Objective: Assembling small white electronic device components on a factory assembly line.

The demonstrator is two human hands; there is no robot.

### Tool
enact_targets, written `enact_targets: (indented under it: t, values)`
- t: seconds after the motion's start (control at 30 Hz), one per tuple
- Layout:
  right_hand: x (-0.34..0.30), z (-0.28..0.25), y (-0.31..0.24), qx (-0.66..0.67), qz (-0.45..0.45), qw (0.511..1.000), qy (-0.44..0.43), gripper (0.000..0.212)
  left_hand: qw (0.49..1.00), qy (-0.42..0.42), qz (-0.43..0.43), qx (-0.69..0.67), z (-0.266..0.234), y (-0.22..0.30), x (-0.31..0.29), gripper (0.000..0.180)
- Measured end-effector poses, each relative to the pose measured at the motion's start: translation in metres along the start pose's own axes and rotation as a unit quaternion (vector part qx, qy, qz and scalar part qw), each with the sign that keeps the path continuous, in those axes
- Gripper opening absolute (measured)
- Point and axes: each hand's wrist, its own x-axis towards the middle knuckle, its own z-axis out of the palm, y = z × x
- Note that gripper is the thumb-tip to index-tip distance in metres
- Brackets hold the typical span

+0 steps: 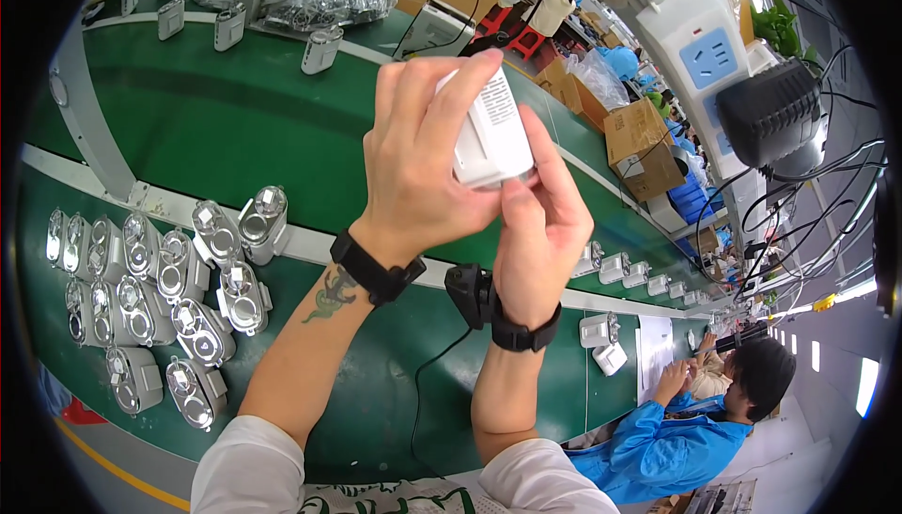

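Between my two hands, above the green bench, is a white box-shaped plastic device [498,143] with rounded edges, its grey printed face turned up toward me. My left hand [413,143] grips it from the left, fingers over its top edge and thumb near its lower side. From the right, my right hand [540,223] pinches its lower corner and side with thumb and fingers. Black straps circle both wrists, and a small black module [467,295] with a cable sits by the right one.
Several white devices with shiny round fronts [199,331] stand at the left. Two more [598,331] lie at the right, and others line the green conveyor [235,101]. A co-worker in blue [667,453] sits at the right. A socket strip [707,58] with a black adapter [769,112] hangs upper right.
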Motion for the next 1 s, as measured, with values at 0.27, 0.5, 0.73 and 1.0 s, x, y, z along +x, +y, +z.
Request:
enact_targets:
  t: [0.27,0.5,0.73,1.0]
  values:
    - [0.008,0.003,0.006,-0.024,0.049,0.998,0.016,0.060,0.989,-0.039,-0.137,-0.027,0.006,-0.008,-0.004,0.068]
    - [0.014,-0.006,-0.001,-0.299,-0.152,0.942,-0.034,0.077,0.536,-0.025,-0.546,-0.644,0.010,0.016,-0.005,0.071]
    - [0.013,-0.036,-0.032,-0.356,-0.197,0.912,-0.041,0.071,0.592,-0.214,-0.434,-0.645,0.003,0.007,0.005,0.080]
    - [0.004,-0.045,-0.065,-0.470,-0.257,0.837,-0.108,0.068,0.689,-0.254,-0.336,-0.590,0.000,0.022,0.013,0.095]
